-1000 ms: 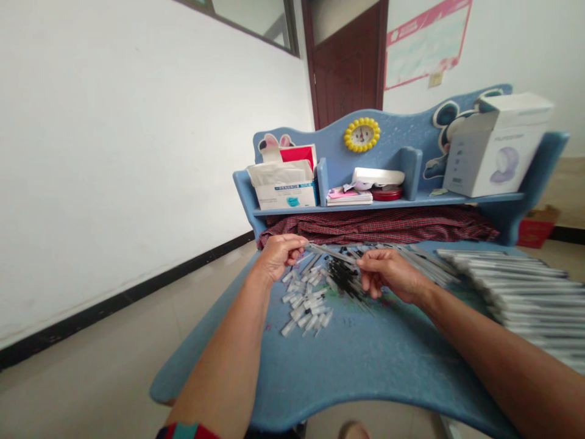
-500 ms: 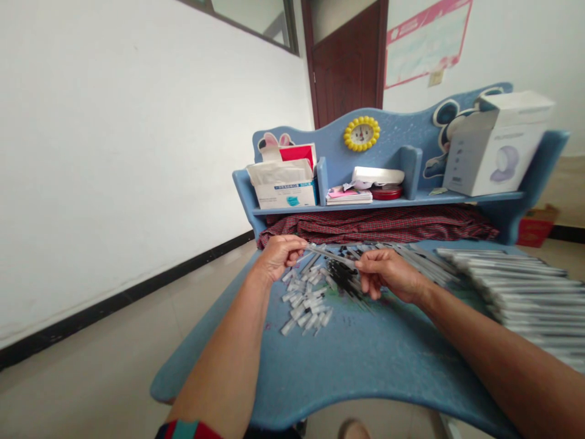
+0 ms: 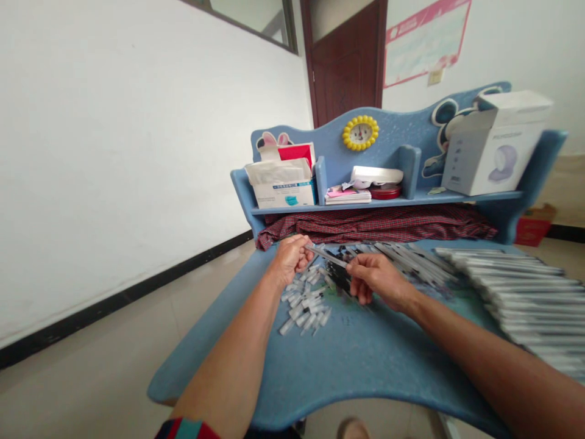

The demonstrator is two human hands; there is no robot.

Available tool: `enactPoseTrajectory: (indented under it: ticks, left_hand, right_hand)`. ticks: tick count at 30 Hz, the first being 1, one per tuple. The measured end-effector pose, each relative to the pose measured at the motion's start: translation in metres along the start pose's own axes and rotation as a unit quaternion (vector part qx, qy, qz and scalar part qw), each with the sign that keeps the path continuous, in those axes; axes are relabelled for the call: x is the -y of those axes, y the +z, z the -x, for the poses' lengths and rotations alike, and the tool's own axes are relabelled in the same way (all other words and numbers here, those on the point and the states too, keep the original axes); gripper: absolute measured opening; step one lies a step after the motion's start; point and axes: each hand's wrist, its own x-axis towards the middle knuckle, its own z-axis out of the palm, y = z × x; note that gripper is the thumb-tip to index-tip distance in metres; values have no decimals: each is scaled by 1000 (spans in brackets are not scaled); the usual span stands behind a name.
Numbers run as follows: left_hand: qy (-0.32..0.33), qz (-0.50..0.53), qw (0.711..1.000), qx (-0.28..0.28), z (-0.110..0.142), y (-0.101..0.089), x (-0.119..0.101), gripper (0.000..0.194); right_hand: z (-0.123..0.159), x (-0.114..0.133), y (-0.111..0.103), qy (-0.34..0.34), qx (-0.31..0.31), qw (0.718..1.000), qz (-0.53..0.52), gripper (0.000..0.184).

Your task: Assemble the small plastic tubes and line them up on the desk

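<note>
My left hand (image 3: 295,255) has its thumb and fingers pinched on the far left end of a slim clear tube (image 3: 327,256), and my right hand (image 3: 375,279) grips its other end between thumb and forefinger, the remaining fingers curled in. The tube slants down to the right between the two hands, above the blue desk (image 3: 347,372). Under and in front of it I see a heap of short clear pieces (image 3: 304,311), with dark slender pieces (image 3: 337,277) beside them, partly behind my right hand. Loose long tubes (image 3: 418,263) lie beyond that hand, and a thick stack of pens (image 3: 534,305) fills the right side. A checked red cloth (image 3: 379,225) lies below the shelf (image 3: 393,203). For writing, the open carton (image 3: 283,189) on the shelf's left carries a line of Chinese characters beside a teal face-mask picture; I can't read them reliably from here. The tall white box (image 3: 498,146) on the right bears a name over a lavender device, too blurred to spell out, with small icons down its side. The pink-bordered poster (image 3: 427,42) is illegible to me, and the yellow-rimmed clock (image 3: 361,133) has a dial too small to read.
</note>
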Motion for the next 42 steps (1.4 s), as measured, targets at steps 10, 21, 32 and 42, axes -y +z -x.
enactPoseTrajectory:
  ticks: [10, 21, 32, 42]
  left_hand:
    - [28, -18, 997, -72, 5, 21, 3, 16]
    - [28, 2, 996, -89, 5, 29, 6, 15]
    - [39, -29, 991, -124, 4, 35, 9, 9]
    - [62, -57, 989, -120, 5, 33, 5, 14]
  right_hand:
    - [5, -5, 10, -98, -44, 959, 264, 27]
    - [10, -4, 15, -128, -139, 840, 509, 29]
    - [11, -7, 21, -112, -137, 783, 596, 31]
    - [13, 6, 17, -99, -89, 785, 604, 33]
